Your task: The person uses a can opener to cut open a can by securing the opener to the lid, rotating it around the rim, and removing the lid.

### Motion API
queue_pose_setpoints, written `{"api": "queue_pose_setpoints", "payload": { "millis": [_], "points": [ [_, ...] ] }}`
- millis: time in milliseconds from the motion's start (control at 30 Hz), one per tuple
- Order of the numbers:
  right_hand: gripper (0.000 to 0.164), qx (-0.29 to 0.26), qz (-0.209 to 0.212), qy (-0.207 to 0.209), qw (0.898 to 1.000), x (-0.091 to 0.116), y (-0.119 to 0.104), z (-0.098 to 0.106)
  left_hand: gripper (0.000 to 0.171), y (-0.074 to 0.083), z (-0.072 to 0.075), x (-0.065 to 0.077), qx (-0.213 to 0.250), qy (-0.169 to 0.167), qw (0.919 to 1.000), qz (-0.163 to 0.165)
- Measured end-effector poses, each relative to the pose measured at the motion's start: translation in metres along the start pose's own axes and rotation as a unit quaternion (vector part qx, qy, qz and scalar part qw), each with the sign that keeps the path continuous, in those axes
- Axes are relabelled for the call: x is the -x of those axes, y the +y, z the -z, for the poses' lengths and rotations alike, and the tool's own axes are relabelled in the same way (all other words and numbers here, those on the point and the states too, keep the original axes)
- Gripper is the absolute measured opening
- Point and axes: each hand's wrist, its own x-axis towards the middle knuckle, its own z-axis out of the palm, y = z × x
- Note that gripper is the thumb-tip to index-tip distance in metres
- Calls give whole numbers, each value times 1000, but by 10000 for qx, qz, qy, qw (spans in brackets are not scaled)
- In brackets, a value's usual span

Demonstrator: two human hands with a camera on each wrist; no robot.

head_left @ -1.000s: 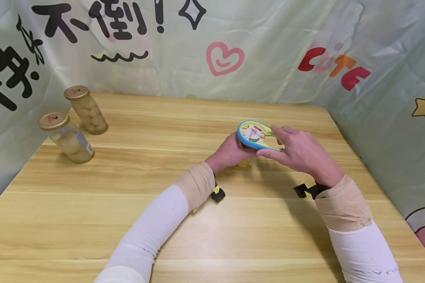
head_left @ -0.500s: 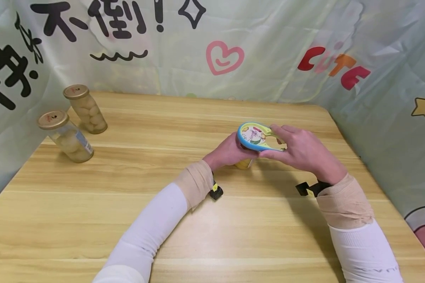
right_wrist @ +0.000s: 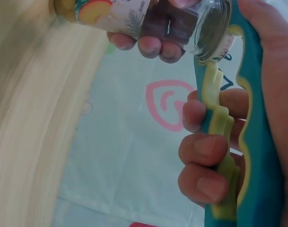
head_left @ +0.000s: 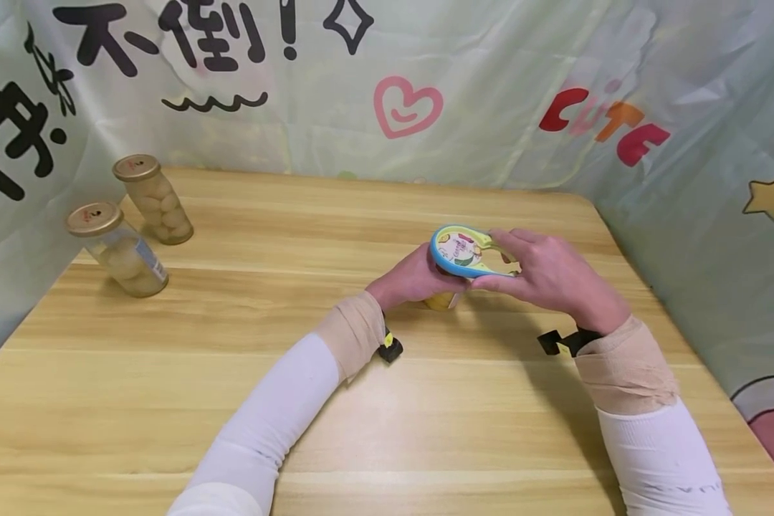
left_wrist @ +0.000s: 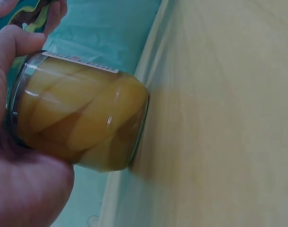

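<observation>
- Left hand (head_left: 413, 276): curled around a cylindrical clear-glass jar of yellow fruit (left_wrist: 82, 113).
- Right hand (head_left: 548, 276): gripping a blue-and-green, loop-shaped plastic opener (head_left: 458, 249) at the jar's top.

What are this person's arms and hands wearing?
Both arms have white sleeves, with beige wraps around the wrists. Small black devices, each with a yellow patch, sit at the wrists. The right sleeve bears faint dark marks. The left hand and right hand wear no gloves.
</observation>
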Motion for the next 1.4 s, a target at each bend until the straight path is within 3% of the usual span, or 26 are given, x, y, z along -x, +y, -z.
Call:
{"api": "queue_pose_setpoints", "payload": {
  "millis": [400, 700, 967, 1067, 1167, 1400],
  "points": [
    [73, 18, 188, -170, 9997, 2, 2, -3, 63, -32, 2, -14, 81, -123, 9997, -199],
    [76, 226, 302, -518, 9979, -6, 5, 2, 61, -32, 3, -11, 131, -211, 9994, -256],
    [80, 259, 244, -670, 9971, -5, 9, 2, 57, -9, 3, -1, 285, -260, 9991, -201],
    [80, 276, 289, -717, 9966, -6, 9, 3, 56, -6, 3, 0, 284, -242, 9991, -179],
    [79, 304, 435, -708, 9961, -8, 11, 4, 57, -7, 3, 0, 280, -249, 9991, -216],
    [76, 588, 1132, -505, 9905, -13, 17, 4, 61, -28, 3, -13, 251, -278, 9986, -361]
  ]
}}
